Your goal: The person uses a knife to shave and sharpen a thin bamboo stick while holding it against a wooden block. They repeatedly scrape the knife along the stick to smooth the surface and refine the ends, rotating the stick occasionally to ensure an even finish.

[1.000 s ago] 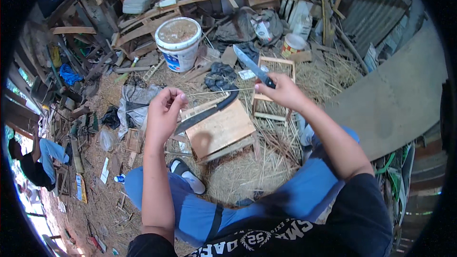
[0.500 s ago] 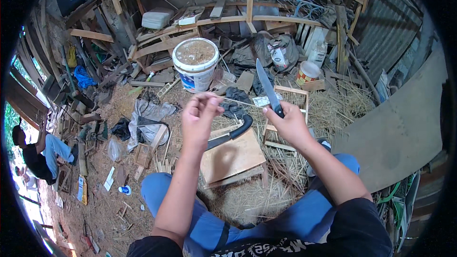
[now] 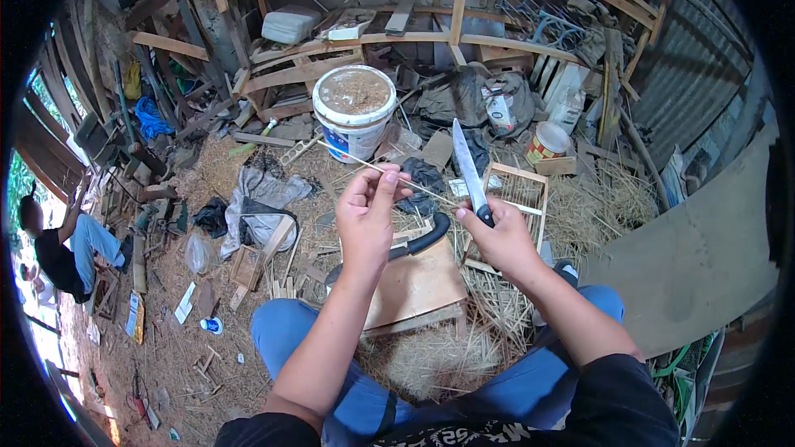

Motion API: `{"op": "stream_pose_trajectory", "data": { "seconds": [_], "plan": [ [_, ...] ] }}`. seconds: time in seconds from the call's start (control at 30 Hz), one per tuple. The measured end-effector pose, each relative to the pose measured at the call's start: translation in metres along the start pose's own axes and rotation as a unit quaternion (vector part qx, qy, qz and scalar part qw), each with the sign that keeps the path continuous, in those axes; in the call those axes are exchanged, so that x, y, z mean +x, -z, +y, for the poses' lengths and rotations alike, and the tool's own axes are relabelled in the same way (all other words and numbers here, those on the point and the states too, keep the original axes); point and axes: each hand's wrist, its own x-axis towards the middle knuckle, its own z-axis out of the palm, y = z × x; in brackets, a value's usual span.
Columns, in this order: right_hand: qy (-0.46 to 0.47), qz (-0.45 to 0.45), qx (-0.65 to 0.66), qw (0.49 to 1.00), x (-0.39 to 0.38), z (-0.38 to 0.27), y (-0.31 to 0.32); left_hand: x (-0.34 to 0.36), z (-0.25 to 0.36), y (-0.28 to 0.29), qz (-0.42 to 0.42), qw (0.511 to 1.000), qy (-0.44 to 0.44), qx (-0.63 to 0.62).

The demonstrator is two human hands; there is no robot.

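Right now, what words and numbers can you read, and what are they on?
I won't copy lettering, but here's where it is.
Black shirt: white letters and numbers, partly cut off.
White bucket: blue markings, too small to read.
Grey bag: markings too blurred.
Blue-and-yellow packet: markings too small.

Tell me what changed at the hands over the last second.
The left hand moved rightward, nearer the right hand; the thin stick now juts beyond the left hand. The knife swung more upright. The right hand still grips the knife; the stick still runs between both hands.
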Motion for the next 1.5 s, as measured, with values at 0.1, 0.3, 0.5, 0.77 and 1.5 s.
{"op": "stream_pose_trajectory", "data": {
  "seconds": [0.1, 0.3, 0.5, 0.77, 1.5],
  "plan": [
    [-0.019, -0.008, 0.032, 0.999, 0.004, -0.003, 0.006, 0.006, 0.0, 0.006, 0.018, 1.0, -0.002, -0.025],
    [-0.041, -0.01, 0.085, 0.996, 0.019, -0.013, 0.04, 0.009, 0.019, -0.001, 0.01, 0.998, 0.051, -0.036],
    [0.219, 0.034, -0.107, 0.969, 0.022, -0.017, 0.051, -0.004, 0.02, -0.021, -0.09, 0.99, 0.104, -0.04],
    [0.315, -0.039, -0.274, 0.908, 0.015, -0.025, 0.057, -0.032, 0.005, -0.038, -0.157, 0.976, 0.145, 0.033],
    [0.318, -0.022, -0.282, 0.905, -0.014, -0.027, 0.066, -0.064, 0.027, -0.043, -0.176, 0.969, 0.13, 0.117]
  ]
}}
